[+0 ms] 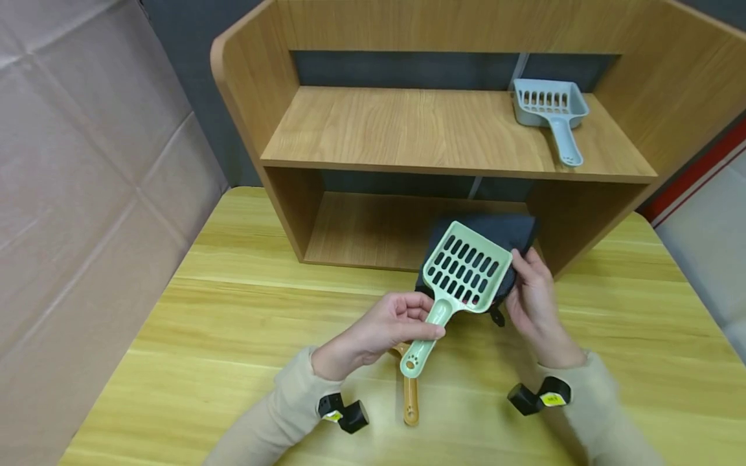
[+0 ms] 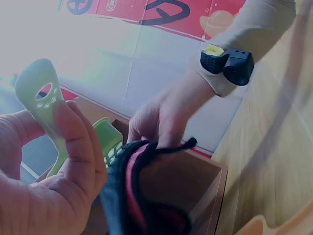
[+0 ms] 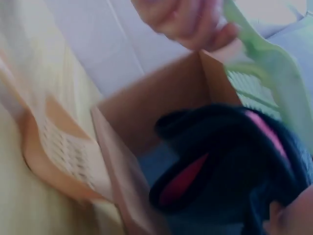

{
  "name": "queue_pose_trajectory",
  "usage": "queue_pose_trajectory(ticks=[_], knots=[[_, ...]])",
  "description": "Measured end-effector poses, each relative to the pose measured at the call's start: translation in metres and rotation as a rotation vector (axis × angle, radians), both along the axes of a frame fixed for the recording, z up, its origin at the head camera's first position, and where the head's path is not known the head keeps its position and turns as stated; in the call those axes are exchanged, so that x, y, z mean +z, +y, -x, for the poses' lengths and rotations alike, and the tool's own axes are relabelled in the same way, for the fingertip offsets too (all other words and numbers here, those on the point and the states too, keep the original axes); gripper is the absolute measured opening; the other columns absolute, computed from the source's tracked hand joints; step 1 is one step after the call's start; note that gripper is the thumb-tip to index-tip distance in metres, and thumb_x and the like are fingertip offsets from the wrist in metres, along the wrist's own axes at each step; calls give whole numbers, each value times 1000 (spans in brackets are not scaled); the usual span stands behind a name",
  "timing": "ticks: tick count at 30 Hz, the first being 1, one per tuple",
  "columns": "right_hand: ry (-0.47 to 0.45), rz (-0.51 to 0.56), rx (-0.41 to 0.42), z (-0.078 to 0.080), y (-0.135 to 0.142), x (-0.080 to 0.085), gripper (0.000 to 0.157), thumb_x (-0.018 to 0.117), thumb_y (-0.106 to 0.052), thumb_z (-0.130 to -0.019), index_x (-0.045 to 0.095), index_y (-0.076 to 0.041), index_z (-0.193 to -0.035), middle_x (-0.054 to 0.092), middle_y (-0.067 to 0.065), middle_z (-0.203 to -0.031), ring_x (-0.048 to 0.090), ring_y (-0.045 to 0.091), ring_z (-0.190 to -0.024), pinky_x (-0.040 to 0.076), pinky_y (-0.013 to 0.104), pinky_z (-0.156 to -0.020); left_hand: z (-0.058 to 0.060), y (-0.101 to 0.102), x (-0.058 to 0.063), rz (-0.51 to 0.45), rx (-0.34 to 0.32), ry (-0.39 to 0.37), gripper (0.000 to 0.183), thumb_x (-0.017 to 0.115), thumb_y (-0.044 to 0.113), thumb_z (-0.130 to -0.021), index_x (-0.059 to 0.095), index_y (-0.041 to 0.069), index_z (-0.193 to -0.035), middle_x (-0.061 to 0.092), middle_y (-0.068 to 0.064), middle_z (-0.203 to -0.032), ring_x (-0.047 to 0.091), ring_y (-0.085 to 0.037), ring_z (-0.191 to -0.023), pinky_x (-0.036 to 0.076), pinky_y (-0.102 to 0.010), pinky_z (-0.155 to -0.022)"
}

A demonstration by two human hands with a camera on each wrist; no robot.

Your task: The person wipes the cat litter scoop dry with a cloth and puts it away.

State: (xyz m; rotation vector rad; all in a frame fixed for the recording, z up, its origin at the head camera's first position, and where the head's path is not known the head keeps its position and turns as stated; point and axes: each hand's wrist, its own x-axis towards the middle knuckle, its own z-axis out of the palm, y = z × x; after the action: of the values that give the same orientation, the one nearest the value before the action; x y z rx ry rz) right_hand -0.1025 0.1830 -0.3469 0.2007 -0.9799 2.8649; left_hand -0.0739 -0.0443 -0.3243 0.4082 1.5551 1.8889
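My left hand (image 1: 399, 327) pinches the handle of a pale green slotted litter scoop (image 1: 441, 312), paw-print cutouts near its end. The scoop is tilted, its slotted head up and to the right. Behind it is a dark cloth (image 1: 513, 226), folded, with a pink-red inner side (image 3: 183, 183) and a short cord (image 2: 188, 143). My right hand (image 1: 536, 304) grips this cloth, its thumb at the corner of the scoop's head; whether the thumb touches the scoop I cannot tell. Below the left hand an orange litter scoop (image 1: 410, 401) lies on the table, partly hidden in the head view.
A two-level wooden shelf unit (image 1: 402, 165) stands at the back of the table (image 1: 233, 336). On its upper board, at the right, a light blue slotted scoop (image 1: 562, 139) rests in a matching blue holder (image 1: 529, 118). A pale wall covering (image 1: 87, 194) borders the left.
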Motion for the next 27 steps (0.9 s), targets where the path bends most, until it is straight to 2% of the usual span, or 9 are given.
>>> queue_pose_trajectory(ticks=[3,6,9,10,12,15,18,23,27], knots=[[26,-241,-259,2,5,4,17,50,2,-94,58,0,-108,67,9,-96,66,14,-83,54,20,-69,1,-3,-1,18,13,4,23,59,-8,-81,52,-14,-102,60,3,-75,59,-7,-65,49,-18,-58],[128,-678,-563,3,9,6,15,56,6,-89,61,7,-103,67,3,-89,62,8,-76,50,15,-66,2,-4,-3,36,24,22,22,60,-9,-80,52,-13,-100,59,2,-74,60,-7,-65,49,-18,-57],[304,-1099,-887,4,10,8,16,54,10,-84,63,11,-98,67,10,-86,61,15,-77,45,12,-73,2,-5,-5,57,33,62,20,62,-9,-79,52,-12,-96,58,1,-73,59,-6,-63,49,-17,-56],[373,-1193,-987,4,9,10,17,53,10,-82,64,11,-95,66,13,-85,61,20,-77,44,12,-76,2,-5,-6,66,36,77,20,62,-9,-78,53,-12,-95,58,1,-73,58,-6,-62,49,-17,-55],[515,-1289,-1127,3,5,13,18,52,9,-80,66,8,-92,65,21,-85,62,31,-77,47,19,-78,2,-5,-6,96,42,128,19,63,-9,-77,54,-12,-93,57,1,-72,56,-5,-59,47,-16,-53],[726,-1365,-1212,0,-5,20,24,48,6,-80,68,2,-92,63,23,-83,57,41,-71,51,38,-67,1,-4,-9,180,56,229,17,66,-7,-75,56,-9,-88,55,2,-69,52,-4,-57,44,-15,-52],[907,-1459,-1213,-4,-15,24,26,47,4,-84,70,-4,-95,62,22,-84,54,40,-64,45,49,-53,1,-2,-10,275,68,333,14,67,-6,-73,58,-6,-84,53,2,-67,48,-3,-55,41,-14,-52],[1124,-1562,-1207,-9,-24,27,26,46,4,-89,68,-6,-97,60,22,-84,46,36,-51,41,45,-42,1,2,-10,385,77,449,11,67,-4,-71,59,-1,-78,50,4,-63,45,-2,-52,39,-14,-51],[1279,-1599,-1179,-14,-31,35,25,45,7,-91,67,-3,-96,60,23,-84,44,33,-51,37,40,-39,1,2,-9,425,67,502,10,67,-2,-70,59,1,-76,50,4,-62,45,-2,-52,39,-14,-51]])
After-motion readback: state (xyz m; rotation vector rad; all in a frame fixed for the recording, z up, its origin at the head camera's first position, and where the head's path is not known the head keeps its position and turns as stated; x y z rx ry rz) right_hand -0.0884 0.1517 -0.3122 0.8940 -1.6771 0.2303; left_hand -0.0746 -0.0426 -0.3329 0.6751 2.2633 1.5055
